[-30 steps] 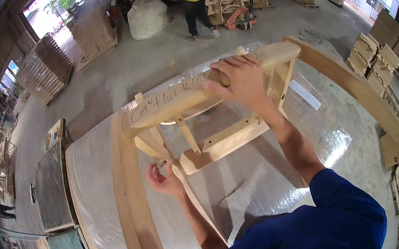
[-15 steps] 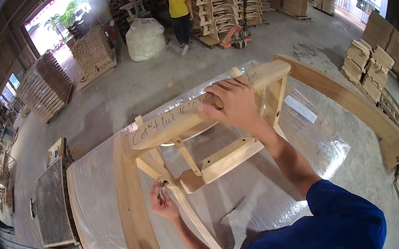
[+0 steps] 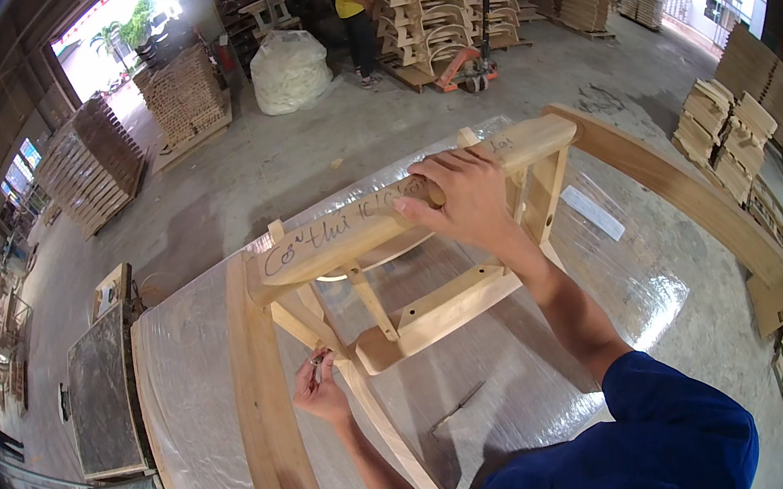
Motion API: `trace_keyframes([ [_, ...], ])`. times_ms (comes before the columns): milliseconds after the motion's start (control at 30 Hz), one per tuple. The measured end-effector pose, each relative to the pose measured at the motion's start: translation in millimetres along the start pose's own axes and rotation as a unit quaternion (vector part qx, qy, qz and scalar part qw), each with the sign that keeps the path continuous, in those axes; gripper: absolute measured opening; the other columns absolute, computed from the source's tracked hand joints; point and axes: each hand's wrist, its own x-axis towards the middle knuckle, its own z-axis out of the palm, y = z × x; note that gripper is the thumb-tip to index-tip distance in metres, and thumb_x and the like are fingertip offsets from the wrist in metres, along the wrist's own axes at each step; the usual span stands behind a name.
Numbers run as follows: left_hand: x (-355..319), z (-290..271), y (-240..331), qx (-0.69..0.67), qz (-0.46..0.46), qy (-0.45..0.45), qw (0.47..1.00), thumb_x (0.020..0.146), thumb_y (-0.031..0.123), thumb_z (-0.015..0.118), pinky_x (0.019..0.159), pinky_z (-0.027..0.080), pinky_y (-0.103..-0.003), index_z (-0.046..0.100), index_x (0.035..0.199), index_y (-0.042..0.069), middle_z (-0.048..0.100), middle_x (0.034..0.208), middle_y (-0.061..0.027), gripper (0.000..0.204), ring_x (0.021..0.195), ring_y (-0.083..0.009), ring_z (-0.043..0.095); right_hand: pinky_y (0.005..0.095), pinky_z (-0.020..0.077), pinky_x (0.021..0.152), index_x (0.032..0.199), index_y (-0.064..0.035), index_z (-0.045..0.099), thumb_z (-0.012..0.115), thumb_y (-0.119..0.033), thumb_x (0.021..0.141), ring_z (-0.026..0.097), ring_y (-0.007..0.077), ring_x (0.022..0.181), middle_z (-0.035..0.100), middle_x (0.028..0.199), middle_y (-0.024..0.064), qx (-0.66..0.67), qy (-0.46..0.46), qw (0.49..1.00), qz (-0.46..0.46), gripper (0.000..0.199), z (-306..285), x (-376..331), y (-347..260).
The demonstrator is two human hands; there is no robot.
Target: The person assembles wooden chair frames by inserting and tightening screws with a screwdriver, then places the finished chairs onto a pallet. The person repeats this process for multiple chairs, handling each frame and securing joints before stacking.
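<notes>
the pale, unfinished wooden chair frame [image 3: 394, 264] lies on its side on the plastic-wrapped worktable [image 3: 565, 360]. the right hand [image 3: 465, 200] is clamped over its curved top rail, steadying it. the left hand [image 3: 320, 389] is low beside the slanting leg, fingers pinched on a small metal piece, perhaps a screw; too small to be sure. it looks like a fitting step, fixing hardware into the leg, and that would need the frame kept from rocking while the fingers line the piece up. a long curved wooden board [image 3: 692, 195] borders the table's far right, a flat wooden plank [image 3: 272, 428] its left. a slim dark tool [image 3: 459, 407] lies on open table near the body.
</notes>
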Motion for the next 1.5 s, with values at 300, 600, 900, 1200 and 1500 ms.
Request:
trace_keyframes([
  [300, -5, 9, 1, -0.046, 0.014, -0.015, 0.999, 0.064, -0.012, 0.074, 0.072, 0.049, -0.029, 0.054, 0.081, -0.002, 0.061, 0.087, -0.0091, 0.028, 0.083, -0.0167, 0.059, 0.0369, 0.0453, 0.076, 0.085, -0.0056, 0.068, 0.064, -0.050, 0.073, 0.064, 0.0264, 0.077, 0.067, 0.082, 0.0088, -0.007, -0.011, 1.000, 0.003, 0.046, -1, -1, 0],
  [600, -5, 25, -5, 0.035, 0.070, 0.036, 0.996, 0.078, -0.007, 0.065, 0.074, 0.048, -0.029, 0.058, 0.090, -0.005, 0.061, 0.084, -0.0089, 0.014, 0.084, -0.0157, 0.059, 0.0359, 0.0452, 0.073, 0.082, -0.0058, 0.067, 0.062, -0.053, 0.073, 0.063, 0.0253, 0.073, 0.066, 0.077, 0.0086, -0.023, 0.015, 1.000, -0.006, 0.049, 2, -5, 6],
  [900, 0, -4, -12, 0.176, 0.063, 0.015, 0.982, 0.076, -0.009, 0.065, 0.073, 0.048, -0.027, 0.063, 0.089, -0.002, 0.064, 0.086, -0.0075, 0.015, 0.083, -0.0152, 0.060, 0.0369, 0.0459, 0.075, 0.085, -0.0060, 0.068, 0.064, -0.050, 0.072, 0.064, 0.0259, 0.075, 0.067, 0.081, 0.0083, -0.010, 0.002, 1.000, -0.001, 0.046, 2, -4, 4],
  [1200, 1, 5, -15, 0.019, 0.030, 0.053, 0.998, 0.074, -0.010, 0.065, 0.077, 0.049, -0.028, 0.056, 0.075, -0.004, 0.064, 0.083, -0.0088, 0.011, 0.079, -0.0152, 0.060, 0.0371, 0.0457, 0.075, 0.086, -0.0064, 0.067, 0.063, -0.050, 0.074, 0.064, 0.0266, 0.077, 0.066, 0.080, 0.0086, -0.008, -0.008, 1.000, 0.000, 0.046, -3, -2, -2],
  [1500, -2, 11, -18, 0.045, 0.041, 0.129, 0.990, 0.066, -0.005, 0.076, 0.066, 0.043, -0.026, 0.058, 0.082, -0.001, 0.056, 0.078, -0.0024, 0.024, 0.072, -0.0121, 0.050, 0.0434, 0.0399, 0.088, 0.113, -0.0058, 0.057, 0.054, -0.058, 0.080, 0.054, 0.0323, 0.104, 0.059, 0.105, 0.0154, -0.027, -0.243, 0.967, -0.076, 0.062, -38, 14, -5],
])
